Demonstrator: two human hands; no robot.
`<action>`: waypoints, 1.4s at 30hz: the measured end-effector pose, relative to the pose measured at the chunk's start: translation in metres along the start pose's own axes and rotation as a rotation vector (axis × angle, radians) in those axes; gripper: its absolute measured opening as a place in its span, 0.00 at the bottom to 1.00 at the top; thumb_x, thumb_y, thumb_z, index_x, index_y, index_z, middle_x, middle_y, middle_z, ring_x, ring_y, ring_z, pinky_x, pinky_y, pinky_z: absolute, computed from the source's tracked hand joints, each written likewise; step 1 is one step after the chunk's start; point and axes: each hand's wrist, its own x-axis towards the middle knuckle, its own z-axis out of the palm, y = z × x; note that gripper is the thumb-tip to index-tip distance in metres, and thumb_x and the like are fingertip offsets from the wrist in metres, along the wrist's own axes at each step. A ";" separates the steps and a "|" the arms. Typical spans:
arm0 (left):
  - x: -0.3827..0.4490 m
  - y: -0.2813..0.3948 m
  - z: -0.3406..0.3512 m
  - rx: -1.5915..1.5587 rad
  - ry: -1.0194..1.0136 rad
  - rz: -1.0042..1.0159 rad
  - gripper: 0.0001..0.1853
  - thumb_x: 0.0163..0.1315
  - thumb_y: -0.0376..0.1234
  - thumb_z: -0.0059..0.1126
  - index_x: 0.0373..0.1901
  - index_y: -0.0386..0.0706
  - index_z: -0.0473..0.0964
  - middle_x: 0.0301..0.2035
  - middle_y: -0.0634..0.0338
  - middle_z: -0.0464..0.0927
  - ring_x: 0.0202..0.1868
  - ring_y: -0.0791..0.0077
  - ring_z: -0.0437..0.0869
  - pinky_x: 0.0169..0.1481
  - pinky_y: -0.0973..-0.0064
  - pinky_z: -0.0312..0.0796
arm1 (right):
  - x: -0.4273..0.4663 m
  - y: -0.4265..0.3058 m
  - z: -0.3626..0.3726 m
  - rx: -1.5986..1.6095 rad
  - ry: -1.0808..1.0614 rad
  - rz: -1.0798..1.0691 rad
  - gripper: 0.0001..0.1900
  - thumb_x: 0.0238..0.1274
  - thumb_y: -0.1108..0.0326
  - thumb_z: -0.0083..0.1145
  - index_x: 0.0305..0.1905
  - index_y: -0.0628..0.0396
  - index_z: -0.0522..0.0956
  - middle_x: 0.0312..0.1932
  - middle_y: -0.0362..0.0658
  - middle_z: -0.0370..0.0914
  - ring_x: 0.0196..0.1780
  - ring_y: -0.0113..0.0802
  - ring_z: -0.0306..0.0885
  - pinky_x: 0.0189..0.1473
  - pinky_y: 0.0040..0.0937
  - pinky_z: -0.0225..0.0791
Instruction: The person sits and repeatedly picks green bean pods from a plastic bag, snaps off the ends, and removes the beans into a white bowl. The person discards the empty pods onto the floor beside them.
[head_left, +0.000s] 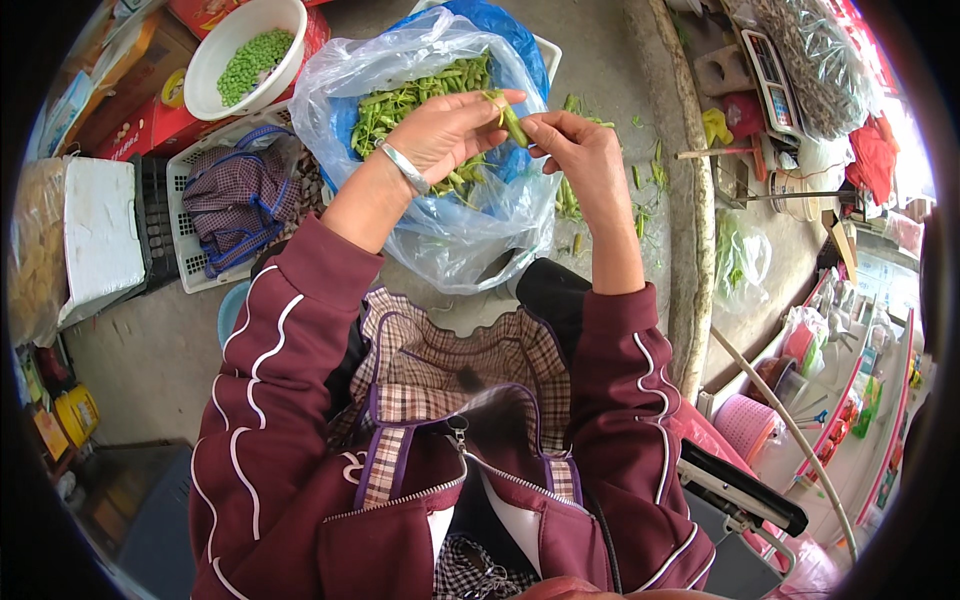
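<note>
Between my two hands is a green pea pod (511, 121), held above an open clear plastic bag (480, 247). My left hand (450, 131), with a silver bangle (403, 166) at the wrist, has its thumb and fingers around the pod's upper end. At the lower end, my right hand (577, 146) pinches the pod between thumb and fingertips. Many more pods (420, 94) fill the clear bag, which sits with a blue plastic bag (517, 30). Up to the left, shelled green peas (255, 64) lie in a white bowl (199, 86).
A white plastic basket (184, 259) on the left holds a checked cloth item (236, 191). Loose pods (568, 199) and scraps are scattered on the floor to the right, beside a raised concrete ledge (686, 225). Past it are a scale (769, 82) and shop shelves (855, 420).
</note>
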 end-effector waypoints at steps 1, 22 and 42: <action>0.000 0.000 0.002 0.034 0.025 0.010 0.21 0.71 0.37 0.54 0.60 0.36 0.72 0.42 0.65 0.79 0.43 0.84 0.78 0.52 0.82 0.72 | 0.000 -0.001 0.001 -0.004 0.006 0.019 0.13 0.63 0.60 0.63 0.41 0.61 0.85 0.28 0.38 0.81 0.30 0.21 0.77 0.30 0.20 0.68; 0.004 -0.006 0.022 0.192 0.205 0.134 0.18 0.66 0.39 0.61 0.52 0.37 0.79 0.40 0.61 0.82 0.41 0.80 0.82 0.50 0.79 0.75 | 0.001 -0.005 0.008 0.108 0.092 0.019 0.11 0.58 0.63 0.59 0.33 0.63 0.80 0.21 0.41 0.79 0.21 0.23 0.74 0.25 0.23 0.67; 0.020 -0.049 0.046 -0.259 0.489 0.216 0.16 0.66 0.38 0.62 0.52 0.43 0.78 0.34 0.64 0.79 0.34 0.78 0.77 0.35 0.78 0.73 | 0.002 0.001 0.021 0.490 0.101 0.146 0.11 0.63 0.66 0.57 0.32 0.64 0.76 0.23 0.42 0.75 0.19 0.25 0.70 0.22 0.24 0.65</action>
